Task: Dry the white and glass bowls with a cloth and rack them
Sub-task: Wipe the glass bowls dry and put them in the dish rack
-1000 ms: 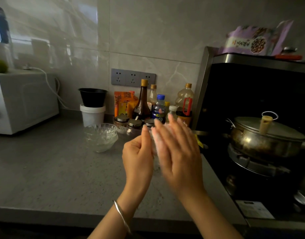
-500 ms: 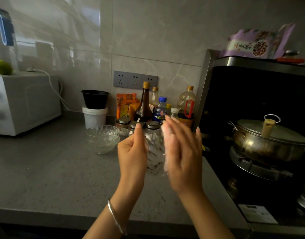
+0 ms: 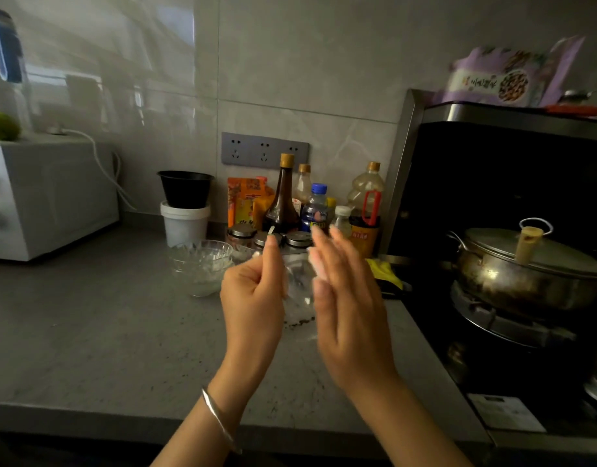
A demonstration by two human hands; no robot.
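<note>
Above the counter's [image 3: 88, 332] right edge, the left hand [image 3: 253, 298] grips a glass bowl [image 3: 299, 298]; the right hand [image 3: 347, 305], fingers straight, presses a pale cloth [image 3: 315, 267] against it. Best to rotate the bowl steadily, wiping rim to base

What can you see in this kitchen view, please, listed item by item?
glass bowl: one, clear, held above the counter
stacked bowls: count unclear, clear, on the counter left of it
cloth: one, pale, pressed against the glass bowl
tub: one, white, behind the stacked bowls
black bowl: one, black, on the tub
bottles: at least five, mixed, right of the tub
jars: three, metal-lidded, before the bottles
oven: one, white, far left
pot: one, steel, lidded, on the stove
bag: one, purple, on the hood
left hand: one, grips the glass bowl
right hand: one, fingers straight, against the cloth
</note>
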